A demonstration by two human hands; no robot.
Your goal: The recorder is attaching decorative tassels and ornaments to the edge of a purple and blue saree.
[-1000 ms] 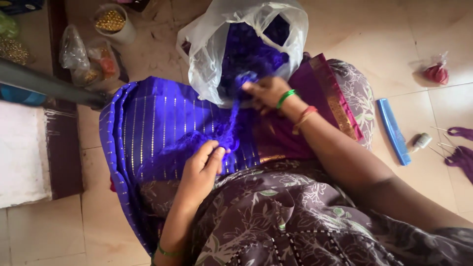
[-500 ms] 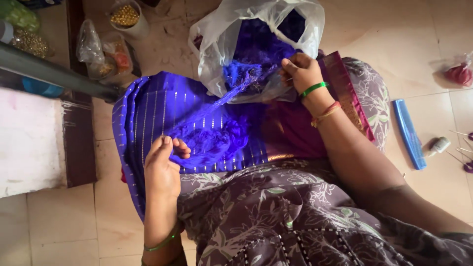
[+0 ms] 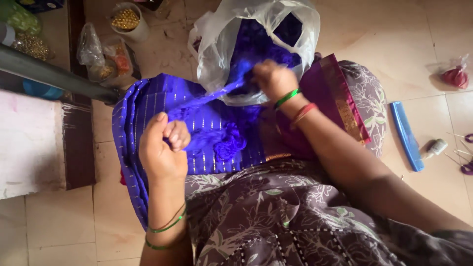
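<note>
A folded blue cloth with gold stripes (image 3: 148,106) lies over my lap. My left hand (image 3: 160,148) is a fist, shut on a strand of blue yarn (image 3: 207,96) that runs taut up to my right hand (image 3: 271,79). My right hand grips the same yarn at the mouth of a clear plastic bag (image 3: 217,49) full of blue yarn. A loose heap of blue yarn (image 3: 224,143) rests on the cloth between my hands. A maroon cloth with a gold border (image 3: 340,98) lies under my right forearm.
A blue comb (image 3: 406,135), a small white spool (image 3: 436,147) and purple thread pieces (image 3: 465,167) lie on the tiled floor at right. A red pouch (image 3: 456,76) sits far right. Bead cups (image 3: 125,19) and small bags (image 3: 106,59) stand top left beside a grey bar (image 3: 54,76).
My left hand has closed into a fist and pulled a strand of yarn down and left. My right hand moved from the cloth up to the bag's mouth, drawing the strand taut.
</note>
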